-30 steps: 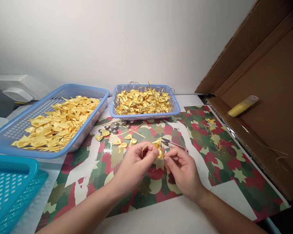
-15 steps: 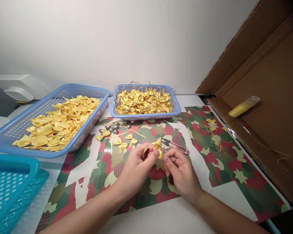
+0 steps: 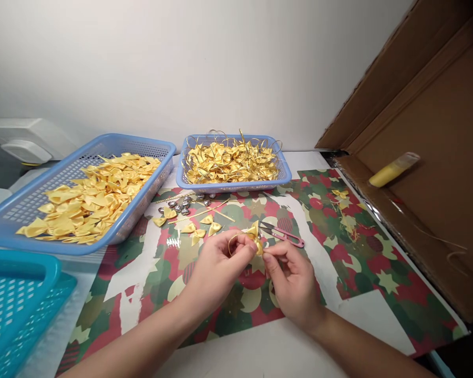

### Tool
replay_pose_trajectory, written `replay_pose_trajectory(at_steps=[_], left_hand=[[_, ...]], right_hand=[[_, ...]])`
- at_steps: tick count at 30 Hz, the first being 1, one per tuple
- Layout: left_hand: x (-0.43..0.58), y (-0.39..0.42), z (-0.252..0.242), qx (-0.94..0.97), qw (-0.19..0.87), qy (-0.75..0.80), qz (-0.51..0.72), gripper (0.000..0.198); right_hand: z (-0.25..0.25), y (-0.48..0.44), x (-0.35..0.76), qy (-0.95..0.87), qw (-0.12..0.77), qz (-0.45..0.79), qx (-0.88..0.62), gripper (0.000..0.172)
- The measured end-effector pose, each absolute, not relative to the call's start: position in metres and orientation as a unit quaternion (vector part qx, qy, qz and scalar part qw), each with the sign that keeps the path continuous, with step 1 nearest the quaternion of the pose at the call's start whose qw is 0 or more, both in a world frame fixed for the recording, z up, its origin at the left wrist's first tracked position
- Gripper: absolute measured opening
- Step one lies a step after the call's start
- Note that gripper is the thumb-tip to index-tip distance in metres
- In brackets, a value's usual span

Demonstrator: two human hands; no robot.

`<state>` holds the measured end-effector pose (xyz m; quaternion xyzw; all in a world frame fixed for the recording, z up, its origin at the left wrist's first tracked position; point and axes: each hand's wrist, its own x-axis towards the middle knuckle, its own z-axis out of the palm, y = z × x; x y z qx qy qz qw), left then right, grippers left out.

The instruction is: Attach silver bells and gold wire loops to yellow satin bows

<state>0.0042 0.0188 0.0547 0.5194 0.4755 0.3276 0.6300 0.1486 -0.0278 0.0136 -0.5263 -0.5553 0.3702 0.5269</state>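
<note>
Between my fingers, over the patterned sheet, is a yellow satin bow [image 3: 254, 231] with a looped gold cord [image 3: 232, 242]. My left hand [image 3: 224, 262] pinches the bow and cord between thumb and forefinger. At the bow's lower right edge, my right hand [image 3: 291, 275] is closed in a pinch; the tiny bit it grips is mostly hidden by the fingertips. Pink-handled thread snips [image 3: 287, 236] lie just behind my right hand. Loose yellow bows [image 3: 212, 224], cut gold cords [image 3: 193, 216] and several silver jingle bells [image 3: 185, 203] lie beyond my left hand.
A blue basket [image 3: 134, 231] of bows stands at left, another blue basket [image 3: 236, 187] of corded bows at the back. Teal baskets [image 3: 47, 262] sit front left. A cardboard panel [image 3: 425, 105] with a yellow tube [image 3: 392, 170] borders the right. Cord scraps [image 3: 350, 226] lie on the sheet.
Both hands keep their pinch on the bow, with only slight finger movement. The whole view has shifted slightly.
</note>
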Motion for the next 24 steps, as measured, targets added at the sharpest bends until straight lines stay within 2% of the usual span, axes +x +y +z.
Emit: replay_pose_trajectory(at_steps=[9, 24], left_hand=[[0.0054, 0.0215, 0.0574, 0.483, 0.682, 0.448, 0.317, 0.026], [0.0075, 0.0225, 0.049, 0.396, 0.768, 0.414, 0.286, 0.036]], right_hand=[[0.0172, -0.028, 0.1508, -0.521, 0.531, 0.466, -0.479, 0.021], [0.0151, -0.0243, 0.1495, -0.495, 0.532, 0.478, -0.494, 0.03]])
